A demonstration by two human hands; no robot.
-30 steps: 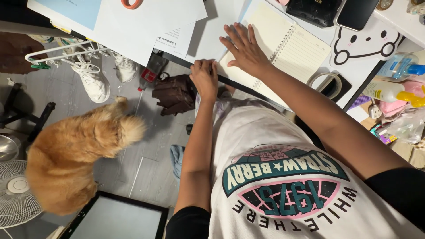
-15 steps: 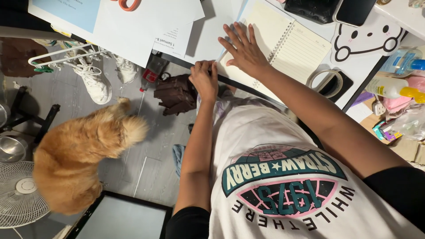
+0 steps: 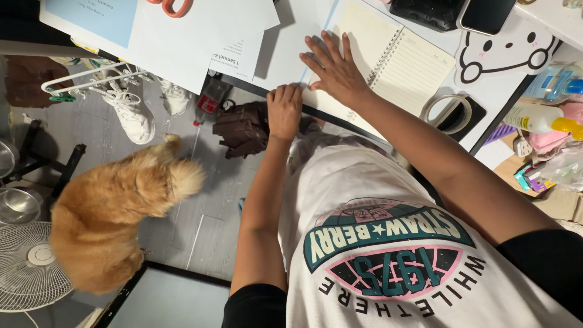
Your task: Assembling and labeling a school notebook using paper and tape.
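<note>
My right hand (image 3: 334, 67) lies flat, fingers spread, on the left page of an open spiral notebook (image 3: 395, 58) on the white desk. My left hand (image 3: 284, 109) is curled over the desk's front edge (image 3: 243, 86), where a white sheet (image 3: 279, 54) reaches the rim. Whether it pinches the sheet or only the edge I cannot tell. Below both arms is my white printed shirt (image 3: 388, 255).
A tape roll (image 3: 446, 109), phone (image 3: 486, 15), black pouch (image 3: 425, 12), bottles (image 3: 537, 118) and orange scissors (image 3: 170, 6) lie on the desk. On the floor are a fluffy orange dog (image 3: 115, 212), brown bag (image 3: 243, 127), sneaker (image 3: 130, 112), fan (image 3: 27, 267) and dark-framed panel (image 3: 170, 297).
Both hands stay where they were. The dog has shifted slightly on the floor and the view has moved a little.
</note>
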